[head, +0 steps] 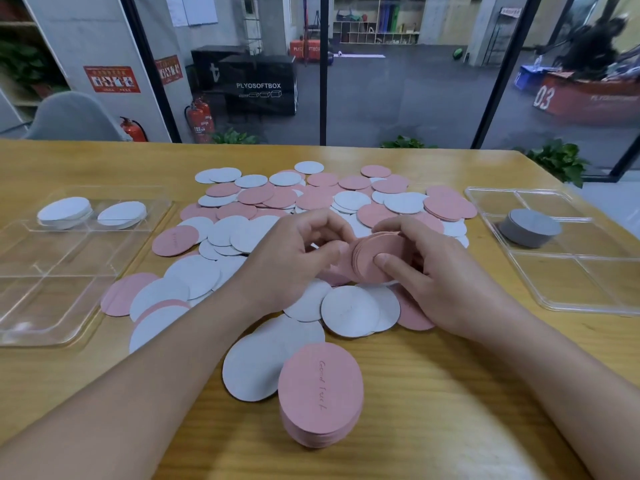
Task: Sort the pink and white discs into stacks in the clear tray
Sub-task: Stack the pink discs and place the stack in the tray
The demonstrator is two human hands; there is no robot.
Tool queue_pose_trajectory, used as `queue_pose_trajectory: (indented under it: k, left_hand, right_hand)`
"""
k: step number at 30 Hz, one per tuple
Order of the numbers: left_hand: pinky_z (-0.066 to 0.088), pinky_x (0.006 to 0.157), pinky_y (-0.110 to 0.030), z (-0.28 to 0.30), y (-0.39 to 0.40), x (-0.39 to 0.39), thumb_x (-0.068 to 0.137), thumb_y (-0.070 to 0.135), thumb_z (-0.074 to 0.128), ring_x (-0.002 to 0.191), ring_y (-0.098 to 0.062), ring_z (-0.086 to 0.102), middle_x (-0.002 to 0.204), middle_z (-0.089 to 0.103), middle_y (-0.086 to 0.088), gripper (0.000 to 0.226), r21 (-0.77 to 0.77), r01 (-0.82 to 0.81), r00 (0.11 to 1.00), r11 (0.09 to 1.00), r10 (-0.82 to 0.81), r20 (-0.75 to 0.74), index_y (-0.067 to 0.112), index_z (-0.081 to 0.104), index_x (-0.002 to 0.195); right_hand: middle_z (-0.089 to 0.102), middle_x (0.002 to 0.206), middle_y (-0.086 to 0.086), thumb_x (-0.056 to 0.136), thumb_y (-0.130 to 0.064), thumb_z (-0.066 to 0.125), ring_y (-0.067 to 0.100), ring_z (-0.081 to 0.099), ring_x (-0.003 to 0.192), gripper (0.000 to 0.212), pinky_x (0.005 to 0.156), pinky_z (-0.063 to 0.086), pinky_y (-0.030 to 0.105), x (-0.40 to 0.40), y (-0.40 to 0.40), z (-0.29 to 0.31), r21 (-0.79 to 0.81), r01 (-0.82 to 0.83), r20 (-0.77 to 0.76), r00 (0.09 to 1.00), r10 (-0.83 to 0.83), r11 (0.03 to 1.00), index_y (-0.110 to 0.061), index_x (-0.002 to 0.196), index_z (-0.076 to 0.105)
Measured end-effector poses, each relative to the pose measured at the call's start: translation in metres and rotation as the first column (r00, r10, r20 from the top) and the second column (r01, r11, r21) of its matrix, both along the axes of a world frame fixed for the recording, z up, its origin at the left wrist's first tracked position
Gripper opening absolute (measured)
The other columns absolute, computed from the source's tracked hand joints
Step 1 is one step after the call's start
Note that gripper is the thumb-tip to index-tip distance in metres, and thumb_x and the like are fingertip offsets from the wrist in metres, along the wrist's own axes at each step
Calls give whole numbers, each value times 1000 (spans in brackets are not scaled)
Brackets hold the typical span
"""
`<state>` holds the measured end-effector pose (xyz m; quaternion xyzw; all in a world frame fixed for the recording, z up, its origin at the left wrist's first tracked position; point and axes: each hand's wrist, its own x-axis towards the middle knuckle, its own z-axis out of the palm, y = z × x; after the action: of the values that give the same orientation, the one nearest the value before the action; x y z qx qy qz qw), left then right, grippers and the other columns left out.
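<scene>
While the right hand (pixel 426 268) gripped a small bundle of pink discs (pixel 375 259) above the loose heap of pink and white discs (pixel 311 216), the left hand (pixel 294 258) curled its fingers against the bundle's edge, pinching it. Nearer than the heap stood a pink stack (pixel 320 396) on the wooden worktop (pixel 450 393). Left of the heap, a clear tray (pixel 69 258) held two white stacks (pixel 65 211); right of it, another tray (pixel 571 265) held a grey stack (pixel 530 228).

Readable text on box, crate and disc

"PLYOSOFTBOX" in white on the black foam box (pixel 258 85); "03" on the red slanted crate (pixel 588 98); handwritten "Good luck" on the near-edge pink round paper disc stack (pixel 320 393).
</scene>
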<state>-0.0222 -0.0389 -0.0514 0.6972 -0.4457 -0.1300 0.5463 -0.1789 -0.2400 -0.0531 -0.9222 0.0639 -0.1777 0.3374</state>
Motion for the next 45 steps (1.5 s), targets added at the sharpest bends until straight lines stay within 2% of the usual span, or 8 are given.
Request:
queue_pose_trajectory:
  k: [3,7,19,25,29,32,37,45]
  left_hand:
    - [59,84,-21,-3,2,1,104,-10,57,97,-26,76,106,82,-2,32,70,34,999,997,-35,10,12,79,113]
    - [49,93,-20,-3,10,16,110,8,58,112,-2,62,123,56,28,45,318,-135,924,939,3,382,43,71,136]
    - [35,106,-31,9,1,13,116,40,45,130,-7,28,132,35,14,47,661,-141,883,737,-208,421,51,46,162]
    - [39,99,-30,7,-5,13,112,37,59,128,-6,36,129,40,14,28,574,-128,923,808,-114,367,46,59,139]
    - [36,73,-18,-1,-6,13,101,23,72,96,7,49,107,51,33,27,397,-139,944,907,0,329,38,56,116]
    - [41,64,-29,-5,-7,13,99,18,74,73,-12,55,83,60,32,23,305,-173,956,937,85,279,35,60,107]
    - [52,69,-21,2,-5,12,106,18,71,78,-20,62,101,73,16,18,122,-250,954,961,223,200,34,76,107]
    - [67,90,-54,7,10,9,99,33,82,86,-22,76,90,80,2,10,109,-298,954,948,301,-9,23,82,97]
  right_hand:
    - [70,88,-12,106,-35,66,11,61,82,6,69,49,27,0,1,-1,-43,-18,-9,1000,17,999,-33,111,68]
    - [66,80,-8,106,-36,66,13,56,75,9,62,42,23,0,2,0,-50,-9,-21,1000,8,999,-29,102,65]
    - [67,80,-7,106,-36,66,14,56,79,13,65,42,20,-2,4,2,-67,7,-32,999,-9,998,-25,101,63]
    - [67,81,-7,106,-37,66,13,56,78,11,64,42,20,-2,4,2,-55,15,-32,999,-17,998,-27,101,64]
    - [68,83,-7,106,-37,66,14,57,79,9,67,45,24,-2,4,1,-46,13,-27,1000,-15,999,-28,103,65]
    - [67,81,-7,106,-37,66,13,55,77,12,65,43,22,-1,4,0,-43,16,-15,1000,-17,999,-26,101,65]
    - [65,79,-8,106,-34,67,12,55,73,11,62,42,21,-1,3,0,-34,16,10,1000,-16,999,-25,100,64]
    - [64,79,-5,105,-33,67,15,54,70,13,61,44,30,-3,5,1,7,-6,49,999,6,1000,-26,96,62]
